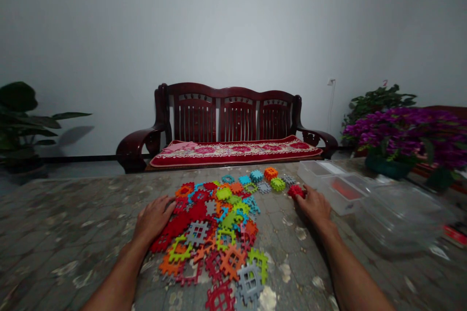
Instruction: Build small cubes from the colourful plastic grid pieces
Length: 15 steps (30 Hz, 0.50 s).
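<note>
Interlocking tiles (219,238) mostly lie loose by the released left grip (155,218), while the right grip (314,205) clasps a red cube (294,190) beside several finished cubes (270,173).

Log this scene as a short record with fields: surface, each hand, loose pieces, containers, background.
surface: mottled table
left: left hand palm down, fingers on the left edge of the tile pile
right: right hand with fingertips at a red block; grip unclear
loose pieces: small coloured blocks in a row beyond the pile
containers: clear boxes just right of the right hand
background: wooden bench, purple flowers
</note>
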Each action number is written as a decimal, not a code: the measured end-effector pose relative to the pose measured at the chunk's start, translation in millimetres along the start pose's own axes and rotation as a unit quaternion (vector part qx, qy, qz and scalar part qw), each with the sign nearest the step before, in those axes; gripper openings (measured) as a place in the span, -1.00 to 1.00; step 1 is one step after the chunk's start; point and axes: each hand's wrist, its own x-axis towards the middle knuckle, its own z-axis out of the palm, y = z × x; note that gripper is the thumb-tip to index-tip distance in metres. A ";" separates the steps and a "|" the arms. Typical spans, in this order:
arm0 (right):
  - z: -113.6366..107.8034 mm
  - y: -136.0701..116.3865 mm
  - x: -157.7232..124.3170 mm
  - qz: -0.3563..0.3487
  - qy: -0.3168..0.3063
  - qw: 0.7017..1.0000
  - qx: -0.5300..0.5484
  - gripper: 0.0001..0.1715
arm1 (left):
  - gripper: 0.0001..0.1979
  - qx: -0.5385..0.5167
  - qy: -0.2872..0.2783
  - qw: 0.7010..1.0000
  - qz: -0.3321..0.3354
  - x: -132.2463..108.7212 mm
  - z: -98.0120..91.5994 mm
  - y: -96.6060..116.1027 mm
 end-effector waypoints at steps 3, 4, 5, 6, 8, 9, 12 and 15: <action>-1.8 -1.4 -0.5 -0.007 -0.007 1.000 -0.014 -0.37 | -0.47 0.001 -0.002 1.000 0.000 0.3 1.6 -1.5; -1.9 -1.7 -0.5 -0.011 -0.007 1.000 -0.014 -0.36 | -0.47 0.000 -0.001 1.000 0.002 0.3 2.1 -1.8; -1.5 -2.0 -0.4 -0.015 -0.006 1.000 -0.010 -0.34 | -0.47 -0.001 0.001 1.000 0.003 0.2 2.4 -2.1; -0.7 -2.3 -0.3 -0.017 -0.005 1.000 -0.006 -0.32 | -0.48 -0.003 0.004 1.000 0.004 0.1 2.7 -2.2; 2.0 -2.5 0.3 -0.017 -0.003 1.000 0.003 -0.26 | -0.49 -0.005 0.010 1.000 0.003 -0.2 2.6 -2.0; 3.9 -2.4 0.8 -0.016 -0.003 1.000 0.004 -0.23 | -0.50 -0.005 0.012 1.000 0.001 -0.3 2.3 -1.7; 10.6 -0.5 2.9 -0.017 -0.009 1.000 0.002 -0.19 | -0.50 -0.001 0.011 1.000 -0.003 -0.7 0.8 -0.3; 16.9 2.7 6.0 -0.020 -0.014 1.000 -0.005 -0.19 | -0.50 0.001 0.007 1.000 -0.003 -1.6 -0.8 1.8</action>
